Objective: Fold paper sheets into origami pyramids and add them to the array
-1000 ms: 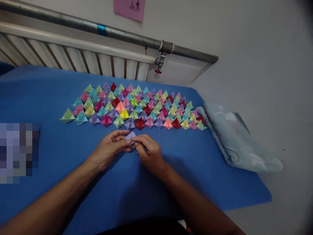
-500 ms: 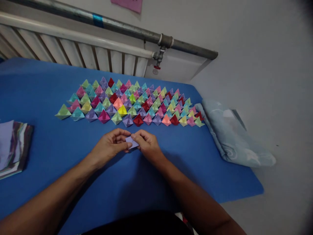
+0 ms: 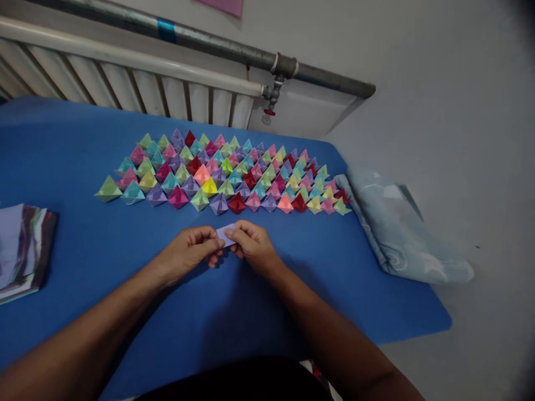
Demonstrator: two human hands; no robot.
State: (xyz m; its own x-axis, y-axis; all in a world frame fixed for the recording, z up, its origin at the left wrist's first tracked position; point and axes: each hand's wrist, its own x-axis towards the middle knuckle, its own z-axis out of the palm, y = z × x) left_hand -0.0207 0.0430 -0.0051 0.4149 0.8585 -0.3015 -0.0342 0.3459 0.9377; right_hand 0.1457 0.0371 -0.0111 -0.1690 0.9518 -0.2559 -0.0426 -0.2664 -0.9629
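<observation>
Between both hands is a small folded piece of lavender paper, held up over the blue table. My left hand pinches its left edge between thumb and fingers. From the other side, my right hand grips it, thumb on top and fingers curled beneath. Just beyond my hands stand rows of folded paper boats in green, pink, purple, teal, red and yellow. The underside of the lavender paper is hidden.
A stack of coloured paper sheets lies at the left on the blue table. At the right, a folded pale blue cloth rests against the wall. A white radiator and metal pipe run along the back.
My left fingers have curled in further beneath the lavender paper, and its visible face has turned slightly. Both hands keep hold of it in nearly the same place.
</observation>
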